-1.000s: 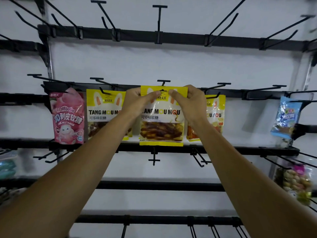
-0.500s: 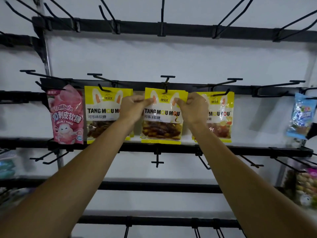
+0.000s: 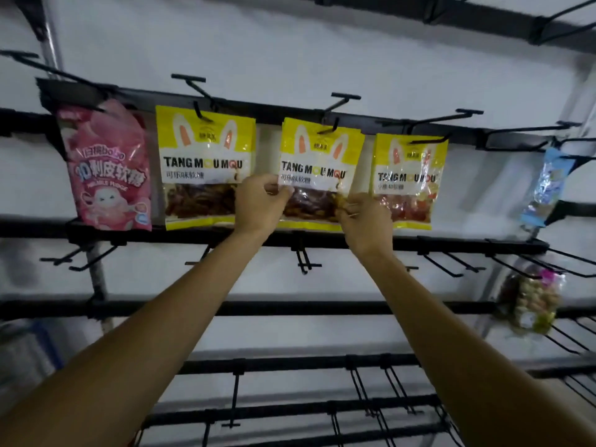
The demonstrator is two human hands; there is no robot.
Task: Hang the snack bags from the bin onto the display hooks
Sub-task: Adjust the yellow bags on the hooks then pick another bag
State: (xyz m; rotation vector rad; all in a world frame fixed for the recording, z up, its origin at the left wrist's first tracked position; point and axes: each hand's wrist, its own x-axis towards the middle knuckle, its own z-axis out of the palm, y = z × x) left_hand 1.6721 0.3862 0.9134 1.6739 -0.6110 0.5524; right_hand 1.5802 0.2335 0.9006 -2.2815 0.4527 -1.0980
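Background: a white wall [image 3: 290, 59] crossed by black rails [image 3: 354, 243], with hooks jutting out toward the viewer.
Far left: a pink bag [image 3: 106, 166] hangs tilted, its right edge just beside the left yellow bag [image 3: 204, 156].
Left hand [image 3: 258, 204]: thumb and curled fingers pinch the left edge of the middle yellow bag [image 3: 319, 156], filling the narrow gap between the two yellow bags.
Middle yellow bag: hangs from a hook [image 3: 335, 111] through its top. Its bottom edge sits just above the lower rail.
Right hand [image 3: 367, 217]: curled fingertips pinch the bag's lower right edge and overlap the lower left corner of the right yellow bag [image 3: 409, 169].
Open room: bare hooks [image 3: 522, 137] stand between the right yellow bag and the blue bag [image 3: 548, 185].
Far right: the blue bag hangs turned sideways. A clear bag of mixed snacks [image 3: 532, 301] hangs one row lower.
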